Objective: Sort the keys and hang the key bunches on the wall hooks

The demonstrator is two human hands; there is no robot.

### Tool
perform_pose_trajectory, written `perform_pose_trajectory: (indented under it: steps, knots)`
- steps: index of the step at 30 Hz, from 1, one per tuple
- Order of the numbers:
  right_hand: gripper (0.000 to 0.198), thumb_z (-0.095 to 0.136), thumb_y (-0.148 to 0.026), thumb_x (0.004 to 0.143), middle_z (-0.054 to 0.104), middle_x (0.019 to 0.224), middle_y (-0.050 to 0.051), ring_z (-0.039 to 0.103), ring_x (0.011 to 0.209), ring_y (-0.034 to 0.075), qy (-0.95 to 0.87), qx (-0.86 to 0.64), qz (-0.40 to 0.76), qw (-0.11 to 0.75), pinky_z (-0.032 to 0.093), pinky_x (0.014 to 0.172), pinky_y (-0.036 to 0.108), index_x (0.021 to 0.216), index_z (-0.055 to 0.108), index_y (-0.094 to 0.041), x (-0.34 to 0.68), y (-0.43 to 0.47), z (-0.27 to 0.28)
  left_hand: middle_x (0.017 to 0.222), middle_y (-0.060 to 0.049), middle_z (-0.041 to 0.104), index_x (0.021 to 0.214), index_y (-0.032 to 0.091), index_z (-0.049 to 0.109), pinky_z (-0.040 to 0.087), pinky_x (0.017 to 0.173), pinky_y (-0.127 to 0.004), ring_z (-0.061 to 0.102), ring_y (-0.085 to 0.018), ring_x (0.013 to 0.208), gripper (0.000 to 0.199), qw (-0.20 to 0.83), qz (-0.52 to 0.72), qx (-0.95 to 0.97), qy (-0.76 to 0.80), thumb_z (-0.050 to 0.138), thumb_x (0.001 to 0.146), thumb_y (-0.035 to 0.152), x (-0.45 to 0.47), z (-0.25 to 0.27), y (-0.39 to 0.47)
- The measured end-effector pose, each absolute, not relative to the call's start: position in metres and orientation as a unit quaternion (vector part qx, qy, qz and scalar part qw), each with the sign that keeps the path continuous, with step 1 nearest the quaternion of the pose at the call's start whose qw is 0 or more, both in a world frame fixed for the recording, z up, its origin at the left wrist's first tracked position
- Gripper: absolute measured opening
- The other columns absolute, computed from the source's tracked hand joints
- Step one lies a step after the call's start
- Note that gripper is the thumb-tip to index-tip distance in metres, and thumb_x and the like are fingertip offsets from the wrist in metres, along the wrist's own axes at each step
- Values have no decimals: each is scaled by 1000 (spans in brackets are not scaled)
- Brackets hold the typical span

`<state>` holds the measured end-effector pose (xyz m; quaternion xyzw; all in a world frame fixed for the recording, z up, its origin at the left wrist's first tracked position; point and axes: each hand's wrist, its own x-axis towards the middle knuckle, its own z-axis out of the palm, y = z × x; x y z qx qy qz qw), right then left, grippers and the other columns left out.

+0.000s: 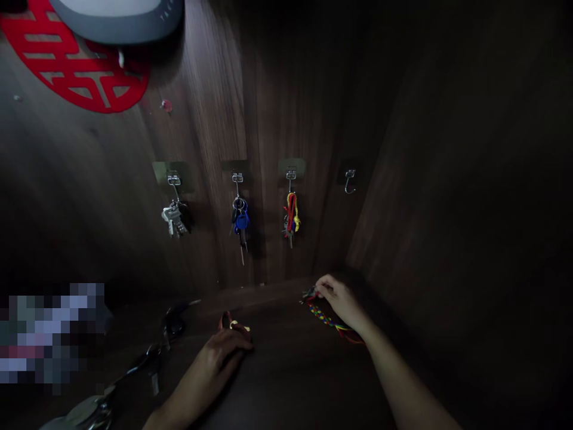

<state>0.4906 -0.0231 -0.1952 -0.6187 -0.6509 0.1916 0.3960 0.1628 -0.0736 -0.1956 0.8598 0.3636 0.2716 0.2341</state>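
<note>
Below the dark wood-grain wall panel (264, 257), at the desk (290, 376), the left hand (221, 349) curls, its grip's closure impossible to tell, while the right hand (338, 298) has its grip pinched on one end of a multicoloured braided lanyard (320, 315). Against the left lies a reddish-brown strap (225, 320); beside the right, apparent small keys (307, 295), where a light, close pinch should best steady the loose cord.

Near the back right corner of the dark brown shelf (304, 376), the braided cord (323, 318) mixes red, yellow, green and blue. On the wood-grained wall (266, 128), one key fob (242, 221) is blue, one hanging cord (292, 205) red and yellow.
</note>
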Motion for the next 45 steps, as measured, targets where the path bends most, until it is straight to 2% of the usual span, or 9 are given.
perform_pose_trajectory:
  steps: [8, 14, 18, 25, 28, 32, 34, 39, 45]
  knots:
    - [27, 49, -47, 83, 62, 69, -1, 62, 62, 13, -655, -503, 340, 449, 47, 56, 24, 77, 51, -21, 436, -32, -189, 108, -2, 67, 102, 27, 62, 45, 98, -33, 61, -18, 105, 20, 251, 303, 838, 379, 47, 90, 23, 165, -197, -75]
    - [30, 53, -50, 82, 60, 72, -1, 63, 64, 14, -656, -418, 459, 429, 48, 57, 25, 82, 52, -20, 380, -48, -186, 122, -5, 63, 122, 28, 53, 44, 100, -39, 56, -22, 115, 34, 283, 333, 786, 437, 52, 88, 29, 169, -197, -80]
    - [25, 54, -45, 84, 60, 70, -2, 61, 65, 13, -687, -400, 456, 400, 49, 60, 25, 80, 55, -20, 355, -61, -179, 121, -6, 63, 127, 27, 50, 45, 97, -37, 58, -23, 112, 42, 301, 343, 780, 428, 57, 85, 30, 171, -199, -81]
    - [16, 50, -36, 86, 53, 59, -6, 54, 49, 9, -699, -412, 464, 356, 42, 47, 19, 86, 55, -21, 353, -63, -182, 107, -2, 68, 111, 28, 60, 47, 92, -32, 62, -20, 102, 25, 277, 374, 764, 448, 53, 86, 26, 171, -194, -81]
    - [14, 52, -30, 85, 59, 72, -4, 51, 48, 6, -717, -409, 452, 338, 38, 47, 18, 96, 55, -22, 361, -61, -180, 101, -2, 69, 103, 26, 62, 48, 90, -32, 63, -19, 98, 19, 280, 393, 747, 458, 50, 88, 29, 170, -191, -80]
    - [42, 68, -15, 67, 62, 83, -4, 53, 59, 8, -756, -427, 405, 286, 39, 55, 19, 106, 56, -26, 372, -59, -177, 98, -3, 70, 101, 24, 63, 49, 87, -31, 64, -19, 95, 20, 306, 413, 719, 468, 51, 88, 33, 169, -186, -81]
    - [38, 65, -11, 67, 63, 79, -4, 56, 67, 11, -775, -443, 363, 268, 39, 60, 20, 101, 60, -26, 377, -58, -178, 99, -4, 71, 101, 23, 62, 50, 86, -30, 64, -20, 96, 22, 319, 423, 704, 473, 49, 89, 35, 168, -184, -81]
    - [8, 55, -22, 80, 58, 68, -5, 47, 50, 7, -733, -456, 405, 301, 37, 49, 19, 88, 57, -23, 390, -56, -176, 97, -4, 71, 105, 21, 60, 49, 85, -31, 66, -20, 93, 26, 326, 452, 669, 492, 48, 88, 37, 164, -180, -79]
    - [21, 61, -38, 79, 57, 69, -4, 45, 49, 7, -694, -457, 423, 362, 37, 45, 19, 89, 56, -20, 404, -51, -168, 90, -3, 73, 107, 20, 57, 51, 83, -31, 68, -19, 88, 27, 352, 453, 663, 482, 48, 87, 35, 165, -178, -77]
